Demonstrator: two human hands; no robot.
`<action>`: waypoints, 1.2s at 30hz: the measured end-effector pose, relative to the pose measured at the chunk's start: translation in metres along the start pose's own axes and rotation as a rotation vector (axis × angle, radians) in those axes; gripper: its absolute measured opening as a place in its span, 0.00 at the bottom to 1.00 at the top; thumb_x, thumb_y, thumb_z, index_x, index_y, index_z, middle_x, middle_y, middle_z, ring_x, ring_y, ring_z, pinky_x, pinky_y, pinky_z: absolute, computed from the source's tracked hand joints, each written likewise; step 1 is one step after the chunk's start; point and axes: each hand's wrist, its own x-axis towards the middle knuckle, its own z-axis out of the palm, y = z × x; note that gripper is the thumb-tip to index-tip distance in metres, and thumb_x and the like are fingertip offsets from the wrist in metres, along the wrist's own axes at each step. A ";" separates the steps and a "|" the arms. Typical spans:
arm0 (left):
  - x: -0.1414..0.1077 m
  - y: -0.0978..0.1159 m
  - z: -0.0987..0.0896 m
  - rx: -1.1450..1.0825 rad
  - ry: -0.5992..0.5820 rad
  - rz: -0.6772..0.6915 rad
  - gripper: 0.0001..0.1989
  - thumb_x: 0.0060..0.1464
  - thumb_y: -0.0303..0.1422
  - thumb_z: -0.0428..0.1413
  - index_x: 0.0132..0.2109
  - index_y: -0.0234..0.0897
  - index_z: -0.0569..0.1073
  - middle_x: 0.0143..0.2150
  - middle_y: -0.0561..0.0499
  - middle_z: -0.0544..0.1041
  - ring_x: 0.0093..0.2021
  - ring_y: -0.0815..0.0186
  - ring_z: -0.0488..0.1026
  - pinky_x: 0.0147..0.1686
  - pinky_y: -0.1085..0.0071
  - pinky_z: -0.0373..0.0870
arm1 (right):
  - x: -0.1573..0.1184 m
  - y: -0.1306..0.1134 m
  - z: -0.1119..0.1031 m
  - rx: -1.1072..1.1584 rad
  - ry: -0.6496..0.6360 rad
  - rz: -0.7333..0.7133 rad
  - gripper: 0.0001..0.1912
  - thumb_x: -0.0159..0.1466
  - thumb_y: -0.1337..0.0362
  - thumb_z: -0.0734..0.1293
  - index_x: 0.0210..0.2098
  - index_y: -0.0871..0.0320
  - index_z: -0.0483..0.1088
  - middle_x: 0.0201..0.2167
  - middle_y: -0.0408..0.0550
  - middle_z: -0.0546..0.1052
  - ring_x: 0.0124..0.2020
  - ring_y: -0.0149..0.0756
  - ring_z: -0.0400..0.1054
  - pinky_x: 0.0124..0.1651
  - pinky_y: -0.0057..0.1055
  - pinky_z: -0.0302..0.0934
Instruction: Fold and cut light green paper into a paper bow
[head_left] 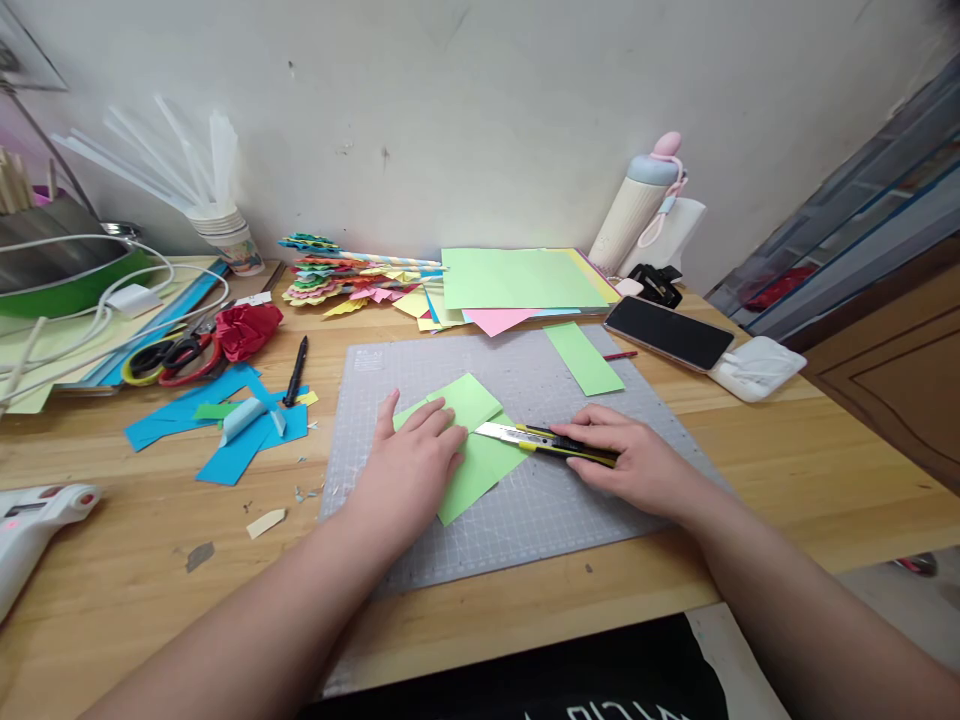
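Note:
Light green paper [487,465], folded or in overlapping pieces, lies on a grey cutting mat [547,540]. My left hand [416,455] rests flat on the paper's left part with the fingers spread, hiding some of it. In my right hand [626,455] is a black and yellow utility knife [559,443], its blade out and pointing left. The blade tip meets the green paper near a fold or edge, close to my left fingers. A separate green strip [585,358] lies at the mat's upper right.
Blue paper scraps [232,450], a black pen [296,370] and scissors [172,358] lie left of the mat. A glue gun [37,530] is at the left edge. Behind stand stacked paper sheets [525,278] and a bottle [634,205]; a phone [669,332] lies right.

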 end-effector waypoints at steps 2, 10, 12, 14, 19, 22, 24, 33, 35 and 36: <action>0.000 0.000 0.000 0.000 -0.001 -0.003 0.08 0.61 0.28 0.51 0.43 0.43 0.72 0.50 0.51 0.76 0.61 0.57 0.65 0.64 0.40 0.34 | 0.000 0.000 0.000 0.006 -0.008 -0.001 0.21 0.61 0.64 0.65 0.53 0.49 0.72 0.42 0.48 0.73 0.42 0.38 0.71 0.47 0.37 0.66; 0.001 0.000 -0.001 -0.004 -0.008 -0.007 0.07 0.61 0.27 0.51 0.42 0.43 0.72 0.51 0.51 0.75 0.61 0.57 0.65 0.64 0.40 0.34 | -0.006 -0.006 0.002 -0.005 -0.016 0.014 0.21 0.62 0.63 0.64 0.55 0.48 0.71 0.42 0.48 0.72 0.41 0.39 0.70 0.45 0.37 0.66; 0.001 0.000 0.000 -0.005 -0.009 -0.008 0.07 0.61 0.28 0.51 0.42 0.43 0.72 0.51 0.51 0.75 0.61 0.57 0.65 0.64 0.40 0.34 | -0.011 -0.012 0.004 -0.024 -0.016 0.026 0.21 0.63 0.63 0.63 0.55 0.48 0.71 0.42 0.48 0.71 0.41 0.39 0.70 0.45 0.37 0.66; 0.000 0.000 0.000 -0.007 -0.009 -0.007 0.07 0.61 0.28 0.51 0.42 0.43 0.72 0.51 0.51 0.76 0.60 0.57 0.66 0.64 0.40 0.34 | -0.015 -0.017 0.007 -0.031 -0.007 0.049 0.21 0.63 0.64 0.62 0.55 0.50 0.70 0.42 0.48 0.71 0.41 0.38 0.70 0.45 0.37 0.66; 0.000 -0.001 0.001 -0.009 -0.004 -0.008 0.07 0.61 0.28 0.51 0.43 0.44 0.72 0.52 0.52 0.75 0.61 0.58 0.65 0.64 0.40 0.33 | -0.019 -0.025 0.010 -0.004 -0.001 0.076 0.21 0.63 0.64 0.62 0.55 0.52 0.70 0.41 0.49 0.71 0.40 0.38 0.70 0.43 0.36 0.67; 0.000 -0.001 0.001 -0.009 -0.006 -0.010 0.07 0.61 0.28 0.51 0.43 0.44 0.72 0.52 0.52 0.75 0.61 0.58 0.65 0.64 0.40 0.33 | -0.020 -0.026 0.011 0.005 -0.002 0.093 0.21 0.63 0.63 0.62 0.55 0.53 0.70 0.42 0.50 0.72 0.41 0.39 0.70 0.45 0.38 0.66; 0.000 0.000 0.000 -0.010 -0.008 -0.013 0.07 0.61 0.28 0.51 0.43 0.44 0.73 0.52 0.52 0.75 0.61 0.58 0.65 0.64 0.40 0.33 | -0.021 -0.026 0.012 0.009 -0.002 0.106 0.21 0.63 0.63 0.62 0.55 0.52 0.70 0.43 0.50 0.72 0.42 0.40 0.70 0.46 0.39 0.66; -0.001 0.000 0.000 -0.031 -0.022 -0.046 0.09 0.60 0.30 0.52 0.47 0.45 0.73 0.54 0.51 0.75 0.62 0.58 0.64 0.65 0.40 0.33 | -0.026 -0.024 0.008 -0.002 -0.004 0.154 0.21 0.63 0.61 0.62 0.56 0.50 0.69 0.43 0.49 0.71 0.43 0.41 0.70 0.46 0.38 0.66; -0.003 0.002 -0.001 -0.040 -0.028 -0.053 0.10 0.59 0.36 0.54 0.49 0.44 0.72 0.56 0.49 0.74 0.63 0.56 0.63 0.64 0.39 0.32 | -0.028 -0.023 0.005 -0.007 0.019 0.184 0.22 0.63 0.61 0.63 0.57 0.51 0.68 0.42 0.49 0.72 0.43 0.41 0.70 0.46 0.39 0.66; -0.004 0.003 -0.002 -0.046 -0.033 -0.057 0.13 0.58 0.40 0.55 0.49 0.43 0.72 0.57 0.48 0.74 0.63 0.54 0.62 0.64 0.39 0.32 | -0.029 -0.023 0.004 -0.012 0.031 0.199 0.22 0.62 0.61 0.64 0.56 0.51 0.68 0.42 0.49 0.72 0.43 0.42 0.70 0.46 0.40 0.66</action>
